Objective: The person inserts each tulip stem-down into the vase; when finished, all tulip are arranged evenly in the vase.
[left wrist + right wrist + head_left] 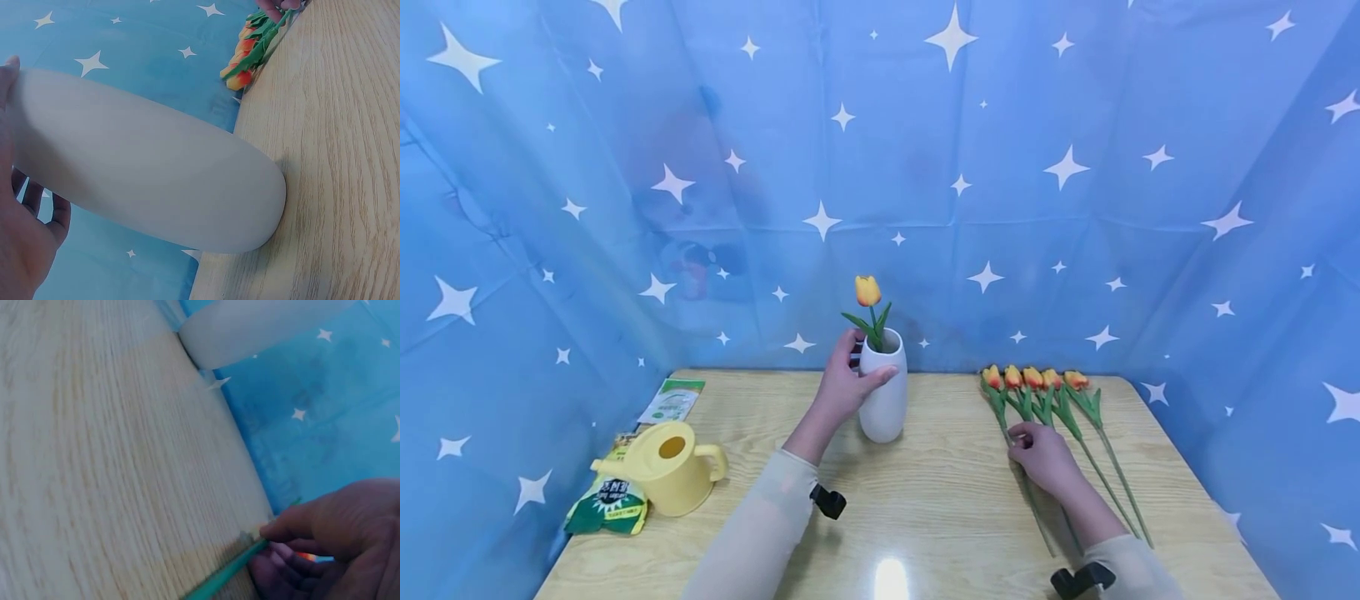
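A white vase (pixel 883 408) stands upright near the back of the table, one yellow-orange tulip (pixel 868 291) in its mouth. My left hand (pixel 842 387) holds the vase near the top, thumb across the front and fingers round the far left side. In the left wrist view the vase (pixel 150 169) fills the middle. Several tulips (pixel 1033 379) lie at the right, blooms toward the back. Over them, my right hand (pixel 1047 458) pinches the green stem (pixel 228 573) of the leftmost one between thumb and fingers. Its palm hides parts of the neighbouring stems.
A yellow watering can (pixel 673 479) stands at the left, its spout over a green and yellow bag (pixel 610 504). Behind it lies a white and green packet (pixel 672 401). A blue starred curtain (pixel 887 167) hangs round the table's back and sides.
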Tool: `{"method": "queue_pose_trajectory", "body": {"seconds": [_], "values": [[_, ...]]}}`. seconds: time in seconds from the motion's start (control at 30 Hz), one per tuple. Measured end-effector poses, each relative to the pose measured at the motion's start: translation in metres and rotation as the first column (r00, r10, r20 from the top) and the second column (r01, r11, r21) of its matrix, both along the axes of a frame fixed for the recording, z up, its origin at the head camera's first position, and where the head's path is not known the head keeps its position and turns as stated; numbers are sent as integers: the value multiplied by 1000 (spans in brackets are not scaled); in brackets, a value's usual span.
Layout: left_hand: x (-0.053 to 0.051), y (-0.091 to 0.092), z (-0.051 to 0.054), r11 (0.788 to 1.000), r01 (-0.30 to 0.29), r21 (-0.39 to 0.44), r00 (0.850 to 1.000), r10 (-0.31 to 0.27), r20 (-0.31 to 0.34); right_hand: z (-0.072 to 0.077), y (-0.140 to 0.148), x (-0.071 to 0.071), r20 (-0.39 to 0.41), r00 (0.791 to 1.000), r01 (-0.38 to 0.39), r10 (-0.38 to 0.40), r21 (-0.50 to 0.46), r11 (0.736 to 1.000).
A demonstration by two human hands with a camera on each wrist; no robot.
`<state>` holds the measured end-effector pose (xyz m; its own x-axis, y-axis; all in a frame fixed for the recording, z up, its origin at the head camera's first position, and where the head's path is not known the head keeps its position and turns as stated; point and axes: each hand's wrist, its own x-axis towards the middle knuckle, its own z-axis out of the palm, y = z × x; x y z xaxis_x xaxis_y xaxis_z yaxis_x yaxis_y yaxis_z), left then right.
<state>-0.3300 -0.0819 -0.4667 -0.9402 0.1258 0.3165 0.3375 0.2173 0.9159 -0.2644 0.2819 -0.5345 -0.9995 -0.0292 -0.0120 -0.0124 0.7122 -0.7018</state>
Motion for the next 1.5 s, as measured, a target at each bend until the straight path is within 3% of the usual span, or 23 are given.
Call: {"method": "queue_pose_trajectory", "body": {"seconds": [0.3,0.63,1.5], "values": [[1,0,1,1000,-6,-3,1000,6,1,6,-4,2,83,996,-13,28,-176,984],[0,1,-3,1000,2,7,1000,-2,-4,8,-7,2,59,997,-39,53,-219,975],[-2,-1,-4,999,16,27,1000,-16,-9,22,-15,-3,10,996,-77,90,-425,902]]}}
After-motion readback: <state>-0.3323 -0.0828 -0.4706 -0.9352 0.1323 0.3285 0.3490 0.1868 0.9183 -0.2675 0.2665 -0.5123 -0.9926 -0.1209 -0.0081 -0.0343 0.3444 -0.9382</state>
